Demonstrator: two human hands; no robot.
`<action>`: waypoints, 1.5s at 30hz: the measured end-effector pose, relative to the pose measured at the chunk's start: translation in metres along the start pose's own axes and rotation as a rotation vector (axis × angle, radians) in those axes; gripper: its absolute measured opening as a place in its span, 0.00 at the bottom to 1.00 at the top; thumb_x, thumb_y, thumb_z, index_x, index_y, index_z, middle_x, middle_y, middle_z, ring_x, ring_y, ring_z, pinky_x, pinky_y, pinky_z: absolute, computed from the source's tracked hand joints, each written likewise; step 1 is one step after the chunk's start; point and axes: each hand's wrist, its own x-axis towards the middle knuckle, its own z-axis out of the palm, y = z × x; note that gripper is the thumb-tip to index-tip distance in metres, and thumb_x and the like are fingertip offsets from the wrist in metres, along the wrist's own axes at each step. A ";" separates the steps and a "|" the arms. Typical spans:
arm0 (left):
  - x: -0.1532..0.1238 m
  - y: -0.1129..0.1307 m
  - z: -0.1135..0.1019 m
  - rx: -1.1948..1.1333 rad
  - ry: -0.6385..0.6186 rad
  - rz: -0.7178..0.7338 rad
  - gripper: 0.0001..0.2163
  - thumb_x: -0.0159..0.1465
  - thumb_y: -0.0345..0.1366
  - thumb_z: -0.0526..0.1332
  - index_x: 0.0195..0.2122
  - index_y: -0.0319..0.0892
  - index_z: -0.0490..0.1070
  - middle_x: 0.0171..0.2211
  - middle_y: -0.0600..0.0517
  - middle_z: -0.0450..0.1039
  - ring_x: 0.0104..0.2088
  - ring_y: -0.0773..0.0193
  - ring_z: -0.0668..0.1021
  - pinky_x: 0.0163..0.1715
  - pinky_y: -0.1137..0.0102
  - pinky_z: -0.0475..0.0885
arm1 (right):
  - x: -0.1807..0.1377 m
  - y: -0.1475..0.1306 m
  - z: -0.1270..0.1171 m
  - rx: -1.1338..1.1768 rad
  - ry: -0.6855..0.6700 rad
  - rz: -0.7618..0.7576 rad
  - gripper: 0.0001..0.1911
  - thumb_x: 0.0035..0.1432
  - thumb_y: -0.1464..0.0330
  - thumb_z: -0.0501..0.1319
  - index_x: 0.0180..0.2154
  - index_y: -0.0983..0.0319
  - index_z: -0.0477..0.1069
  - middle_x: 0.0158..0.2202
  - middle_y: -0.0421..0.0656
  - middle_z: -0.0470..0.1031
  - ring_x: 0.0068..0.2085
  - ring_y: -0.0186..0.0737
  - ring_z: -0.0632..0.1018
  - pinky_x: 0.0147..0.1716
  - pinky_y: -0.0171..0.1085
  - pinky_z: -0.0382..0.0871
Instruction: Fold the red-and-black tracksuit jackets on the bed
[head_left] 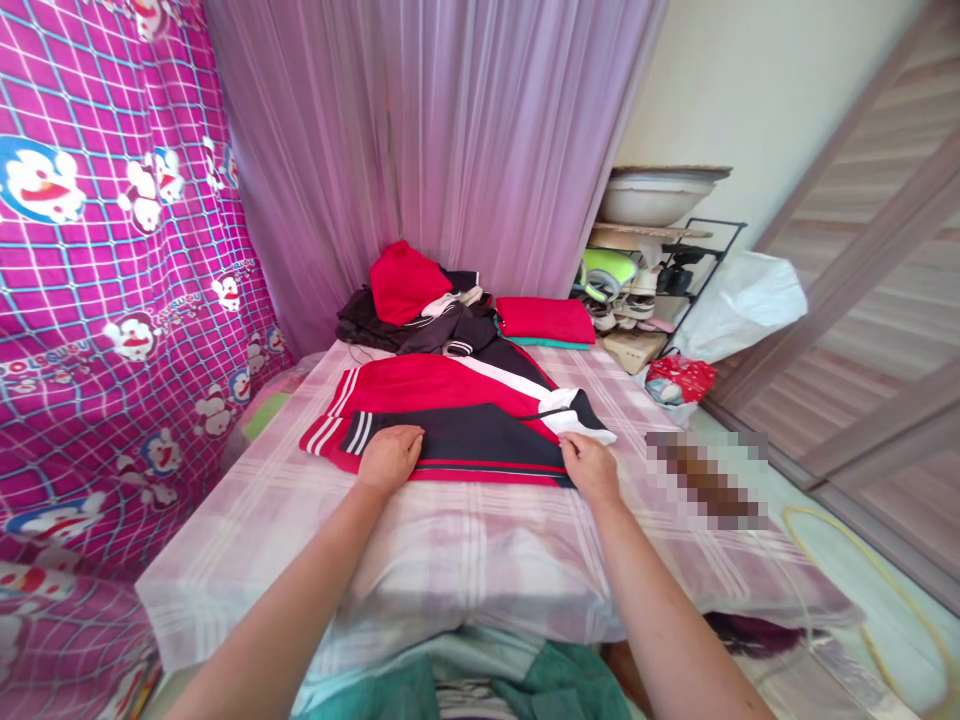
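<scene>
A red, navy and white sports jacket [465,415] lies partly folded on the plaid-covered bed [450,560]. My left hand [390,457] rests on its navy lower part near the striped cuff, fingers curled down against the cloth. Over at the jacket's lower right corner, my right hand [590,466] pinches the hem. Both forearms reach in from the near edge of the bed.
A heap of dark and red clothes [416,300] and a folded red garment [546,320] lie at the far end by the lilac curtain. A shoe rack [645,290] with a basin, a white bag [739,300] and a red bag [679,380] stand at right. Pink cartoon fabric hangs at left.
</scene>
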 end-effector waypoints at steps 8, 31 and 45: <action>0.001 -0.001 0.001 0.026 -0.011 0.005 0.19 0.70 0.38 0.47 0.47 0.42 0.78 0.47 0.46 0.80 0.47 0.57 0.80 0.53 0.61 0.73 | 0.001 0.001 0.001 -0.001 0.005 0.009 0.16 0.59 0.67 0.55 0.40 0.57 0.81 0.39 0.45 0.83 0.41 0.45 0.80 0.40 0.38 0.69; -0.001 -0.001 0.001 0.016 -0.007 0.004 0.18 0.70 0.37 0.48 0.47 0.41 0.77 0.47 0.46 0.80 0.48 0.57 0.80 0.53 0.62 0.72 | -0.001 0.001 0.001 0.005 0.018 0.001 0.14 0.59 0.67 0.56 0.39 0.57 0.81 0.38 0.45 0.82 0.40 0.45 0.79 0.38 0.37 0.69; -0.001 0.000 0.000 0.028 -0.006 0.010 0.18 0.70 0.37 0.48 0.46 0.41 0.78 0.46 0.46 0.81 0.47 0.57 0.80 0.52 0.62 0.73 | -0.001 0.003 0.004 0.023 0.060 -0.033 0.15 0.59 0.67 0.55 0.38 0.57 0.81 0.38 0.44 0.83 0.39 0.44 0.79 0.39 0.37 0.69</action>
